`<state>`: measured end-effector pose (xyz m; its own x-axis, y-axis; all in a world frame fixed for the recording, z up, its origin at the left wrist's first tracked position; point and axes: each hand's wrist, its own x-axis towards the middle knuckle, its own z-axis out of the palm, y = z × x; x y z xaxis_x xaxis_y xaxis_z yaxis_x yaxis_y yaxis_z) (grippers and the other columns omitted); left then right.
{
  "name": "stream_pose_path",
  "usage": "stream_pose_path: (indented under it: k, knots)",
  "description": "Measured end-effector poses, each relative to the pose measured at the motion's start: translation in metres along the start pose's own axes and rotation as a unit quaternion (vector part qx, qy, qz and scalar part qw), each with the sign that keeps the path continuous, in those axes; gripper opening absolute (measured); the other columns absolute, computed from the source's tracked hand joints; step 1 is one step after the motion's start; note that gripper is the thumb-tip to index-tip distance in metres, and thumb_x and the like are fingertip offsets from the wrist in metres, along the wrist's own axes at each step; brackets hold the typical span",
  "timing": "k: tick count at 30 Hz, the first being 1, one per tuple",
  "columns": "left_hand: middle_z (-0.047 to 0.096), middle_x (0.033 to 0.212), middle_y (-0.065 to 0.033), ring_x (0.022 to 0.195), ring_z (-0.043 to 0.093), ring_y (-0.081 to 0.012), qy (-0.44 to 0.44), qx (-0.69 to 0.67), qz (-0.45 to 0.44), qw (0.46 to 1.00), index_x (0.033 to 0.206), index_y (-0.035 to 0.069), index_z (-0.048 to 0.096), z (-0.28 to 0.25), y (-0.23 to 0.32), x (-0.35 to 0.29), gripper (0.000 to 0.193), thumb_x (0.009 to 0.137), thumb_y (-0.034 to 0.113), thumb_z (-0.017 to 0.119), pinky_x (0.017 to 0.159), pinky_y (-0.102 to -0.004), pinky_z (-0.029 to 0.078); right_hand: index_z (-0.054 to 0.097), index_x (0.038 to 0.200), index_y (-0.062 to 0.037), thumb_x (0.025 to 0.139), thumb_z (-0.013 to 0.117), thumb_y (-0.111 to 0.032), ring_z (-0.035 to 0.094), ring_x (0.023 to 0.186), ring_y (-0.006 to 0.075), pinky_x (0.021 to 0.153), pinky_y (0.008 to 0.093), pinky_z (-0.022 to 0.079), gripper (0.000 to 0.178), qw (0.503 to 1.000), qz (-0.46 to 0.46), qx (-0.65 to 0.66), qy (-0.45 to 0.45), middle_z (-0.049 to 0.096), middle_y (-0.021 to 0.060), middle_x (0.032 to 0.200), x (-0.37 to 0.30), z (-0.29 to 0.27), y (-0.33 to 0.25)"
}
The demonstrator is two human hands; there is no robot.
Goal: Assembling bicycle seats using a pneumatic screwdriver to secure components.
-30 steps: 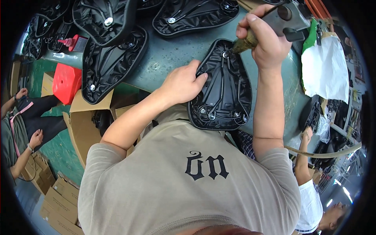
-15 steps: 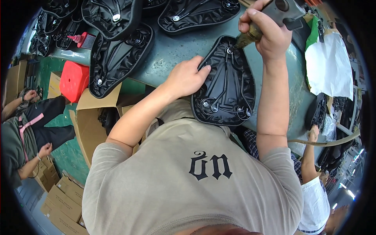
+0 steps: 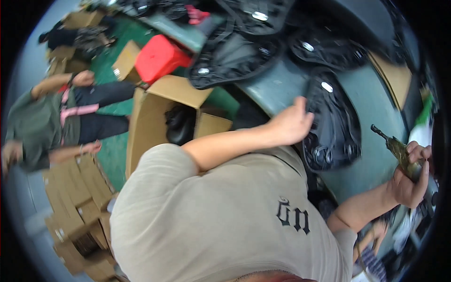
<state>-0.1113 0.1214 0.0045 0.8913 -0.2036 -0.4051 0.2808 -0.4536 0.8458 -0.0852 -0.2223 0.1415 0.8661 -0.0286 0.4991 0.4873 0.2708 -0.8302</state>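
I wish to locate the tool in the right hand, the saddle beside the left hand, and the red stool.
Handheld power tool [image 3: 397,150]: head view, on its brownish body.
Bicycle saddle [image 3: 331,121]: head view, middle of the underside.
Red plastic stool [image 3: 156,59]: head view, broad face.

Your black saddle [image 3: 331,120] lies underside up; your hand tool [image 3: 398,149] is apart.
For you, the saddle's narrow end, with a bright fitting [image 3: 327,87], points to twelve o'clock. The olive-brown hand tool is toward four o'clock from it, its thin dark tip [image 3: 377,131] pointing near eleven.
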Motion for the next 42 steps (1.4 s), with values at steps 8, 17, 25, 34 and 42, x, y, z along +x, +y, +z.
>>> stream_pose_path:
  k: [8,17,25,34,42]
  knots:
    - [0.05,0.15,-0.019,0.144,0.044,-0.0407,0.118,0.253,0.476,0.834,0.143,0.002,0.052,-0.024,0.034,0.047,0.069,0.078,0.005,0.076,0.117,-0.049,0.04,0.057,0.133,0.0032,0.094,0.05,-0.005,0.065,0.078,0.0296,0.078,0.0509,0.052,0.04,0.996,-0.051,0.016,-0.065,0.059,0.0243,0.113,-0.027,0.036,-0.008]
    - [0.07,0.118,-0.0101,0.109,0.068,-0.0332,0.008,0.224,0.495,0.84,0.112,0.007,0.066,0.013,0.037,0.068,0.03,0.082,0.003,0.071,0.093,-0.0428,0.057,0.057,0.126,0.0011,0.093,0.053,-0.003,0.063,0.075,0.0266,0.076,0.0473,0.052,0.034,0.999,-0.025,0.005,-0.037,0.06,0.0208,0.107,-0.047,0.043,0.027]
    - [0.069,0.115,-0.0122,0.11,0.066,-0.0346,0.025,0.234,0.484,0.843,0.117,0.006,0.066,0.01,0.05,0.056,0.033,0.084,0.0,0.064,0.095,-0.0442,0.053,0.06,0.122,0.0022,0.095,0.058,-0.001,0.068,0.073,0.022,0.067,0.0356,0.057,0.027,0.997,0.027,-0.035,-0.06,0.068,0.0156,0.091,-0.042,0.035,0.049]
    - [0.069,0.111,-0.0179,0.103,0.066,-0.0415,0.026,0.262,0.457,0.85,0.118,0.002,0.062,0.008,0.03,0.055,0.026,0.092,-0.003,0.058,0.087,-0.0474,0.052,0.059,0.108,-0.0017,0.085,0.071,0.0,0.064,0.067,0.0111,0.058,0.0273,0.055,0.027,0.993,0.066,-0.03,0.088,0.067,0.008,0.091,-0.044,0.079,0.01]
    - [0.06,0.112,-0.0285,0.107,0.058,-0.0484,0.104,0.181,0.374,0.904,0.118,-0.006,0.053,0.033,0.039,0.032,0.033,0.093,0.01,0.07,0.095,-0.0508,0.045,0.057,0.106,-0.0028,0.087,0.068,0.0,0.062,0.066,0.0099,0.057,0.0275,0.052,0.022,0.986,-0.028,-0.046,0.159,0.062,0.0057,0.086,-0.082,0.119,-0.058]
